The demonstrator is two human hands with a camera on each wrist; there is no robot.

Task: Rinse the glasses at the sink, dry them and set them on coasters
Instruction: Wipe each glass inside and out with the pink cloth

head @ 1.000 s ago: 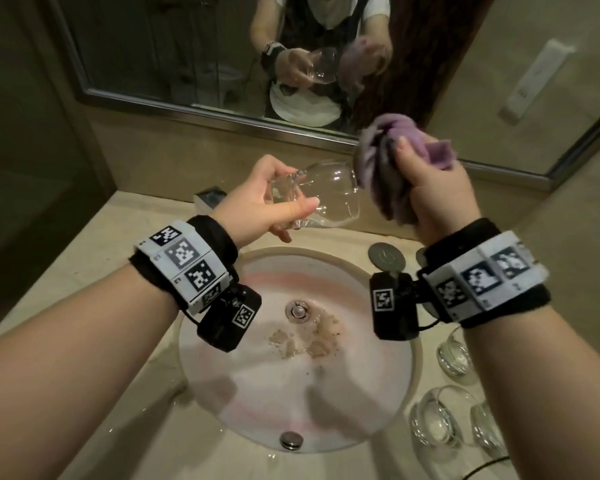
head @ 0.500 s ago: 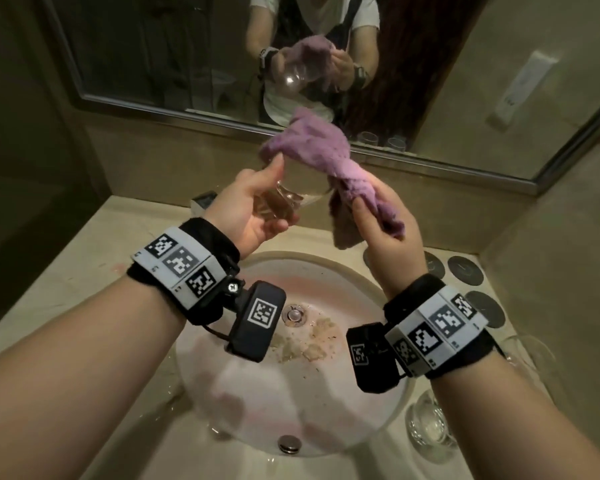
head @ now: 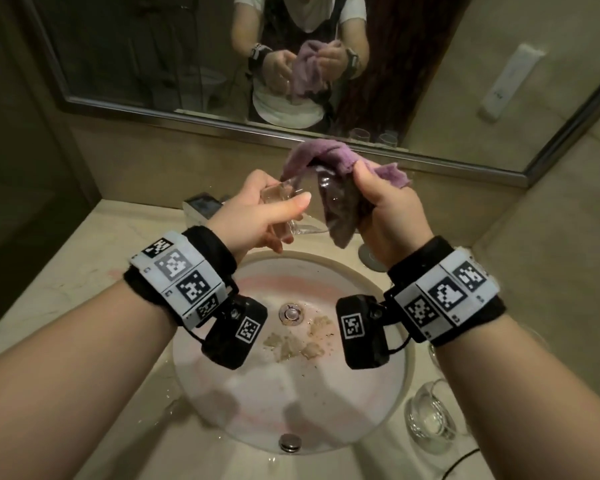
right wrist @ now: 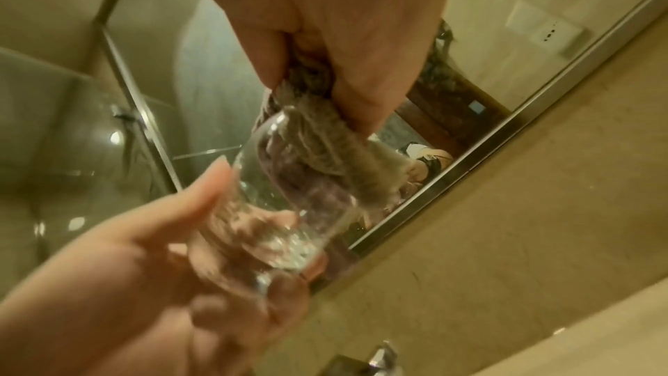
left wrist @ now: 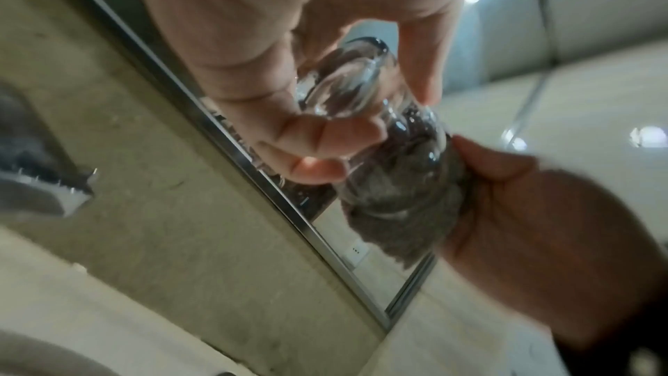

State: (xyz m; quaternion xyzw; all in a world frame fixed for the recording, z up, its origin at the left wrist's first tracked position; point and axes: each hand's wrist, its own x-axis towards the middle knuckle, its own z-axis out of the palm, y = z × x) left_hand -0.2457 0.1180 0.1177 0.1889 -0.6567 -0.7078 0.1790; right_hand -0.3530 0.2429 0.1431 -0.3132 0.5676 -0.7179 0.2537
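My left hand (head: pixel 257 209) grips the base of a clear glass (head: pixel 293 199) held on its side above the sink (head: pixel 291 410); thumb and fingers curl round the thick bottom (left wrist: pixel 339 87). My right hand (head: pixel 385 209) clutches a purple cloth (head: pixel 329 157) and has part of it stuffed into the glass's mouth (right wrist: pixel 300 165), the rest draped over the rim. In the left wrist view the cloth (left wrist: pixel 405 210) fills the open end beside the right hand (left wrist: pixel 524 210). In the right wrist view the left hand (right wrist: pixel 151 253) cradles the glass (right wrist: pixel 282 228).
Another glass (head: pixel 430 417) stands on the counter right of the basin, with the edge of one more (head: pixel 433 351) behind my right wrist. A round dark coaster (head: pixel 369 256) lies near the back right. The faucet (head: pixel 201 206) sits behind the left hand. Crumbs lie near the drain (head: pixel 291 313). A mirror (head: pixel 153 57) spans the wall.
The cloth went from beside the glass, over its top, into its mouth. Both hands moved lower and closer together, and the view shifted.
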